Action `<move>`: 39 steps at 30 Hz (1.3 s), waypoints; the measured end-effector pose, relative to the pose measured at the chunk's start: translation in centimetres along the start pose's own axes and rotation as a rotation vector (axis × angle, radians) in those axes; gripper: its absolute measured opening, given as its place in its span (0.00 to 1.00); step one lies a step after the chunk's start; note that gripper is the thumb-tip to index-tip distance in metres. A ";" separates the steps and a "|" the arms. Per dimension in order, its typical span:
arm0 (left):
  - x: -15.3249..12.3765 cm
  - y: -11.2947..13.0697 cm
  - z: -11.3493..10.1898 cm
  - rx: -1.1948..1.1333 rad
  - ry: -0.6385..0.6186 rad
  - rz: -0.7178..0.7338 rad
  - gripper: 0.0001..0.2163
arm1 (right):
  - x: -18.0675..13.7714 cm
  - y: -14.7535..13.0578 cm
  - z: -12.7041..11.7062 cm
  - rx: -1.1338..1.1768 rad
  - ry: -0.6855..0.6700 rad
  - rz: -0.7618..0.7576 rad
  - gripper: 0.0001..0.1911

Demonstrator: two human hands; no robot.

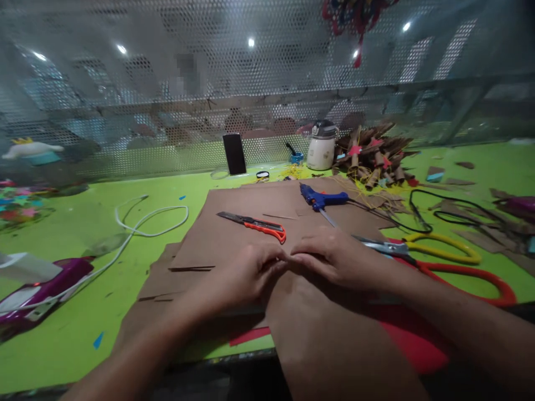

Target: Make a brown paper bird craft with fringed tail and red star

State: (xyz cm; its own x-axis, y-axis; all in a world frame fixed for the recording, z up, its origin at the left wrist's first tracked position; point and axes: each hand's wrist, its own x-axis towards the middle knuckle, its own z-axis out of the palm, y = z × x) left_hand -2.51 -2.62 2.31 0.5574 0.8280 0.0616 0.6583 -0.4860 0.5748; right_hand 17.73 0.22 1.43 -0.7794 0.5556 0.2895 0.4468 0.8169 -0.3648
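A brown cardboard sheet (326,334) hangs over the table's front edge, its far corner pinched between the fingertips of both hands. My left hand (254,270) is closed on that corner from the left. From the right, my right hand (334,259) grips it with thumb and fingers, so the hands almost touch. Just beyond them an orange utility knife (265,227), blade out, lies on stacked brown cardboard (200,239). Behind it rests a blue glue gun (321,197) with a glue stick. Scissors (438,259) with yellow and red handles lie beside my right forearm.
A purple power strip (62,287) with a white cable (154,223) occupies the left. At the back stand a dark phone (234,154), a white bottle (321,147) and a pile of rolled cardboard pieces (380,159). Red sheet (413,337) lies under my right forearm. Perforated mesh (251,83) closes the back.
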 end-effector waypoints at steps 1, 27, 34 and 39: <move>-0.1 0.1 0.3 0.079 0.033 0.030 0.10 | -0.1 0.1 -0.1 -0.003 0.002 -0.002 0.12; -1.5 -0.5 0.5 0.225 0.033 0.064 0.07 | -0.1 0.9 -2.6 0.400 0.042 0.273 0.05; -1.1 -0.3 -0.4 0.170 -0.010 -0.021 0.14 | -0.3 2.2 -2.7 0.655 0.031 0.308 0.07; -1.1 -0.1 -0.6 0.223 0.013 -0.022 0.15 | -0.4 2.8 -2.8 0.764 0.036 0.375 0.09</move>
State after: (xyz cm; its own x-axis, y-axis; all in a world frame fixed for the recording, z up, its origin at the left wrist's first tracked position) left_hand -3.52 -3.36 2.73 0.5360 0.8419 0.0620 0.7668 -0.5163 0.3814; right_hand 20.50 2.70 2.76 -0.6187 0.7838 0.0539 0.2434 0.2565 -0.9354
